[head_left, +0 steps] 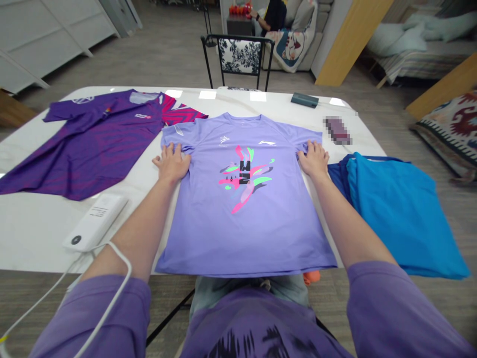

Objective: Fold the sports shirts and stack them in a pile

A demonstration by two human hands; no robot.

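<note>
A lavender T-shirt [208, 219] with a bright multicoloured print lies spread flat, front up, its collar away from me and its hem at the near table edge. My left hand [172, 163] rests with fingers apart at the shirt's left sleeve and side. On the opposite side, my right hand [313, 158] lies with its fingers spread by the right sleeve's lower edge. Both hands press down from above, and neither is closed around cloth.
The white table [33, 243] also bears a purple and red jersey [112, 144] at left, a white power bank [96, 221] with a cable, folded blue clothing [402, 214] at right, a dark green case [304, 100] and a blurred phone-like object [337, 130]. A chair [239, 57] stands beyond; a person [274, 17] sits farther back.
</note>
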